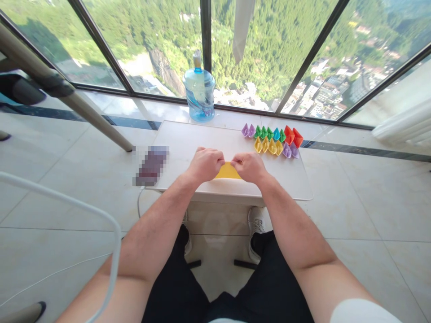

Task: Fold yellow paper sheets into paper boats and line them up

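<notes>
A piece of yellow paper (pixel 229 171) is stretched between my two hands, above the near edge of the small white table (pixel 178 148). My left hand (pixel 207 164) is closed, pinching the paper's upper left corner between thumb and fingers. On the other side my right hand (pixel 249 166) pinches the upper right corner in the same way. Parts of the sheet's sides are hidden behind the hands. Beyond my right hand stand folded paper boats in two rows: purple boats (pixel 248 131), green boats (pixel 263 132), a blue boat (pixel 276 134), red boats (pixel 293 136) and yellow boats (pixel 268 146).
A pixelated phone-like object (pixel 152 166) lies at the table's left edge, with a cable (pixel 138 204) running down from it. Behind the table a blue water jug (pixel 199 95) stands by the window. A thick white tube (pixel 116 251) curves across the lower left.
</notes>
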{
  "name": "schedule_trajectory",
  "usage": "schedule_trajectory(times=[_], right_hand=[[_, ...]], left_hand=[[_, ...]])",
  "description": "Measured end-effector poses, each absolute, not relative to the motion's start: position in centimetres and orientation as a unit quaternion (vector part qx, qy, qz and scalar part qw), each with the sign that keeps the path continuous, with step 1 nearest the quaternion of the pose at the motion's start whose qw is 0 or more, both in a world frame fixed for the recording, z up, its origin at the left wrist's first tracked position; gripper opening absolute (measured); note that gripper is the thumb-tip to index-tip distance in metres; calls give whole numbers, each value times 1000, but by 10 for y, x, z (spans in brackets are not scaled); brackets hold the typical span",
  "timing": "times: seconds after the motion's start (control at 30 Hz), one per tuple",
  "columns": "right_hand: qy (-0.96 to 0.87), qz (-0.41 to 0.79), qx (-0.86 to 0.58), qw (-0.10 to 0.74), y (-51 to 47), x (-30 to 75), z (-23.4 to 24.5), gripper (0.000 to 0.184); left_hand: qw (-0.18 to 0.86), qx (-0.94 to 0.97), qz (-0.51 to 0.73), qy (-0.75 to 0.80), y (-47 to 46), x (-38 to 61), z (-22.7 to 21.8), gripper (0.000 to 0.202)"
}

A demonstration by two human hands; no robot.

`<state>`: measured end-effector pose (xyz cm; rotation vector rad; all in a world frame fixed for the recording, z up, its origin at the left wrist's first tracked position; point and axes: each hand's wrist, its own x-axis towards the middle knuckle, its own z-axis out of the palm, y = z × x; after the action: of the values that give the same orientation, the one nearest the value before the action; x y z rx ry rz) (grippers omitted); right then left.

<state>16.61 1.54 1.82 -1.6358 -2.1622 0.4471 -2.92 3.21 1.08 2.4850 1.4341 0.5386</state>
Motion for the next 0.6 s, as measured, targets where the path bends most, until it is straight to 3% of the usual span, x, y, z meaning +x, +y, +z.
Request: schedule_trajectory(times=[0.3,0.4,0.5,0.6], right_hand=[[-736,192,-616,204,25,197,16,18],[-715,254,-619,204,28,208,17,17],[-702,325,-600,204,31,208,13,18],[-706,363,-576,196,35,199,4,19]], left_hand=[[112,821,172,533,42,-57,12,21],[120,791,229,555,42,-60,15,18],[156,803,283,500,35,-47,15,18],[186,848,234,438,27,-29,4,20]])
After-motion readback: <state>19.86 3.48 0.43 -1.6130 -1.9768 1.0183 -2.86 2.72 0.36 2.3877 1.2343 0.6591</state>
